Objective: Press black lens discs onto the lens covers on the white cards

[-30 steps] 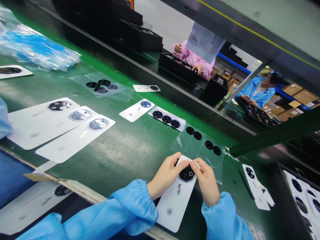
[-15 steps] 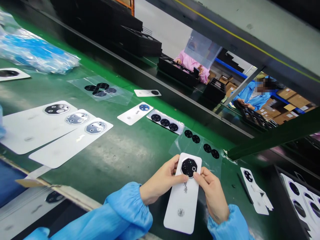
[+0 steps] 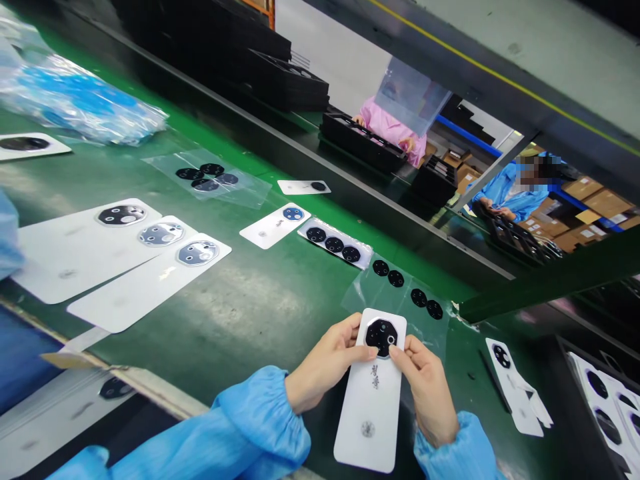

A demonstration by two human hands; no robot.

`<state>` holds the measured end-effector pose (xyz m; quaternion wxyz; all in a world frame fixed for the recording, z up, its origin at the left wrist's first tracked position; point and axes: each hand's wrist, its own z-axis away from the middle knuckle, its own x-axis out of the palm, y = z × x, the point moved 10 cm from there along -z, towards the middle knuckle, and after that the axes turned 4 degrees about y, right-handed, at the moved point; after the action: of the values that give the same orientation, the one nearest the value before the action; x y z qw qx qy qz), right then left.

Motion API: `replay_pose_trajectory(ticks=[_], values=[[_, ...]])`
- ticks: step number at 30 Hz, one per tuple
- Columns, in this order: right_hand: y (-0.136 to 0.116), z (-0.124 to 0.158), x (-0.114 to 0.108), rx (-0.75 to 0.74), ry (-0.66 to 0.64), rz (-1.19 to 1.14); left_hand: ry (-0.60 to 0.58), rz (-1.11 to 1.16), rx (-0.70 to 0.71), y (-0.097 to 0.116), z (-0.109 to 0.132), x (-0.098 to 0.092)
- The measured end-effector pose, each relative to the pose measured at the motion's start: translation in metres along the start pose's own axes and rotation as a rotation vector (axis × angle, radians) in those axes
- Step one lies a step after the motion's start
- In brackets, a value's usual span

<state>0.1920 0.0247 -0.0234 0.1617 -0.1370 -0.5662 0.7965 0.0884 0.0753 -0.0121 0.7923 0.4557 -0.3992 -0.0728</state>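
Note:
Both my hands hold a white phone back cover (image 3: pixel 370 407) above the green belt near its front edge. The cover has a black octagonal camera plate (image 3: pixel 381 336) at its top. My left hand (image 3: pixel 327 360) grips the cover's left edge, thumb beside the plate. My right hand (image 3: pixel 425 387) grips the right edge, with thumb and forefinger pinched at the plate's lower right corner. Just beyond lies a clear film sheet (image 3: pixel 400 293) carrying several black round lens pieces.
Three white covers (image 3: pixel 125 267) lie in a row at the left. More film sheets (image 3: pixel 210 177), a strip of lenses (image 3: pixel 334 243) and small covers (image 3: pixel 274 225) lie on the green belt (image 3: pixel 250 300). Black trays (image 3: pixel 360 140) and other workers are beyond; a tray of covers (image 3: pixel 605 393) sits right.
My thumbs have come off the camera plate, which now shows fully. The cover has turned more upright in my hands; both hands grip its edges.

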Motion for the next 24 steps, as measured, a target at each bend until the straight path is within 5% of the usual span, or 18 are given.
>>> replay_pose_trajectory(ticks=[6,14,17,19,24], values=[[-0.006,0.0,0.003,0.006,-0.01,0.001,-0.007,-0.008,0.002,0.0,-0.002,-0.001],[-0.001,0.017,0.013,-0.039,-0.175,0.195,0.198,-0.049,0.17,0.022,-0.003,-0.029],[-0.021,-0.003,-0.022,-0.111,-0.013,0.206,0.179,-0.138,0.209,0.022,-0.005,-0.027],[-0.047,-0.028,-0.065,-0.204,0.213,0.176,0.165,-0.256,0.246,0.019,-0.005,-0.023],[-0.081,-0.115,-0.143,-0.181,0.496,0.193,-0.021,-0.724,0.331,0.002,0.003,0.009]])
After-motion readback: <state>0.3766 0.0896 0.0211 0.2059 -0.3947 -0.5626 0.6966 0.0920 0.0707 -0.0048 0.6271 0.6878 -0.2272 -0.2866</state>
